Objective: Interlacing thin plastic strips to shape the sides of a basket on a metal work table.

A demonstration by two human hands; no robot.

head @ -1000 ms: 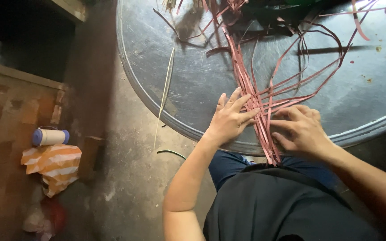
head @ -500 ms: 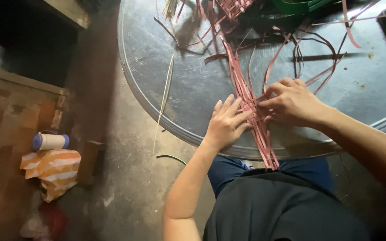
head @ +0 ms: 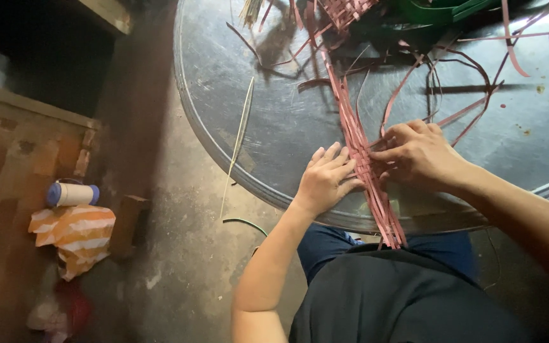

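A bundle of flat pink strips (head: 357, 140) lies across a round dark metal table (head: 274, 121), running from the far side to the near edge over my lap. My left hand (head: 326, 179) lies flat on the strips from the left, fingers pressing them onto the table. My right hand (head: 417, 154) pinches strips at the bundle's right side, where they cross in a weave. Loose pink strips (head: 471, 108) curl away to the right. A woven pink piece (head: 344, 11) sits at the far end.
A thin pale stick (head: 239, 136) hangs over the table's left edge. On the concrete floor at left lie a spool of white thread (head: 72, 194), an orange-and-white striped cloth (head: 74, 234) and a brick (head: 128, 222). Green material (head: 452, 11) sits at the table's far side.
My right hand has moved up from the table's near edge to the crossing strips beside my left hand. My left hand has stayed pressed on the bundle.
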